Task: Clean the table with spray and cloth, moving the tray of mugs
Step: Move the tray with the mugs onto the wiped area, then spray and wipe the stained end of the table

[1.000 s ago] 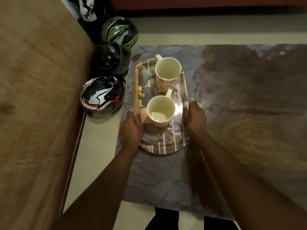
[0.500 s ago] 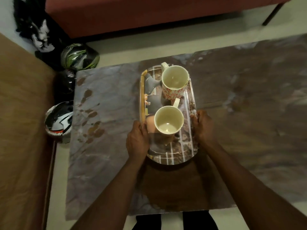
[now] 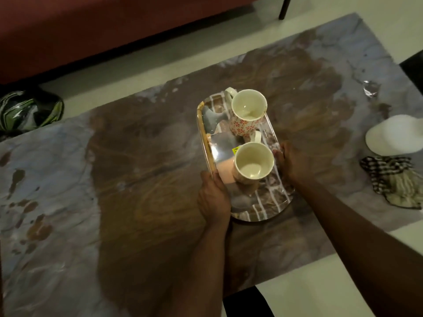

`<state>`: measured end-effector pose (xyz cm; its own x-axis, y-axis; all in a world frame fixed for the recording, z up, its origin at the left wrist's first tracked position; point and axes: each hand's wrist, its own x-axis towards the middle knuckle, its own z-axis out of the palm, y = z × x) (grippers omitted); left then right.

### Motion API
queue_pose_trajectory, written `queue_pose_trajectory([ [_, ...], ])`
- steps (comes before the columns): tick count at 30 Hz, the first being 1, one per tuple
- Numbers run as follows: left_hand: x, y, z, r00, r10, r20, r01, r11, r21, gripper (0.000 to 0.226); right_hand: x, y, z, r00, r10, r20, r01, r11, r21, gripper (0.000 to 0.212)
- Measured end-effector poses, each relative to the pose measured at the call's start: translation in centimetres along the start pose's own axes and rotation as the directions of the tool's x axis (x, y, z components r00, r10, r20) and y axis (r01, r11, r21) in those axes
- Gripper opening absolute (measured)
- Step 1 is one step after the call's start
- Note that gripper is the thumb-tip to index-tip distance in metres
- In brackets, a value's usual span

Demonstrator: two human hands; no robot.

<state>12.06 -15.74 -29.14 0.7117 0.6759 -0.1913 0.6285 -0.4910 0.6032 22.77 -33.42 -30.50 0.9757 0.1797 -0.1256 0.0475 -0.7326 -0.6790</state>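
The tray [image 3: 263, 207] is oval and shiny, with white stripes and a golden rim, near the middle of the marbled worktop [image 3: 137, 179]. It carries two cream mugs, one [image 3: 248, 113] at 12 o'clock with red flowers, one [image 3: 253, 162] nearer. The left hand [image 3: 214, 199] and right hand [image 3: 291, 163] have fingers closed on its long edges.

A yellow sticker [image 3: 235, 150] on the tray [image 3: 256, 209] — its print too small to read.

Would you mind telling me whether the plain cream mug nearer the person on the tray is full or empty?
Empty: the plain cream mug stands upright on the glossy oval tray, its bare pale bottom showing.
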Motion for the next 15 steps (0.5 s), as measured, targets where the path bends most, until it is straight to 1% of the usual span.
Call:
queue_pose_trajectory([
  [2, -0.3, 0.9, 0.9, 1.0, -0.01, 0.004, 0.01, 1.0, 0.012, 0.032, 0.6, 0.8, -0.6, 1.0, -0.001, 0.013, 0.001, 1.0, 0.007, 0.021],
  [5, -0.5, 1.3, 1.7, 1.0, -0.028, 0.009, 0.028, 0.999, 0.034, 0.033, 0.9, 1.3, -1.2, 0.999, -0.03, 0.022, 0.03, 1.0, 0.002, 0.035],
  [6, -0.5, 1.2, 1.8, 0.999, -0.033, 0.015, 0.032, 0.998, 0.046, 0.033, 0.8, 1.4, -1.1, 0.999, -0.038, 0.016, 0.038, 0.999, 0.01, 0.035],
  [8, -0.3, 0.9, 1.8, 0.999, -0.026, 0.038, 0.024, 0.998, 0.063, 0.033, 0.6, 1.6, -1.0, 0.999, -0.051, -0.015, 0.052, 0.996, 0.07, 0.028],
  [10, 0.1, 0.7, 1.6, 0.996, -0.016, 0.085, 0.009, 0.997, 0.076, 0.033, 0.5, 1.7, -1.0, 0.998, -0.053, -0.044, 0.059, 0.989, 0.133, 0.024],
  [13, 1.5, 0.6, 0.1, 0.981, -0.015, 0.193, -0.005, 0.995, 0.101, 0.034, 0.5, 1.1, -1.2, 0.999, 0.029, -0.022, -0.025, 0.989, 0.143, 0.02],
  [14, 2.2, 0.7, -1.0, 0.981, -0.019, 0.193, 0.004, 0.997, 0.075, 0.032, 0.3, 0.6, -1.5, 0.998, 0.052, -0.042, -0.046, 0.99, 0.136, 0.019],
  [15, 2.8, 1.1, -2.4, 0.989, -0.01, 0.149, 0.006, 1.0, 0.024, 0.032, 0.0, 0.0, -2.0, 0.994, 0.063, -0.085, -0.051, 0.989, 0.14, 0.02],
])
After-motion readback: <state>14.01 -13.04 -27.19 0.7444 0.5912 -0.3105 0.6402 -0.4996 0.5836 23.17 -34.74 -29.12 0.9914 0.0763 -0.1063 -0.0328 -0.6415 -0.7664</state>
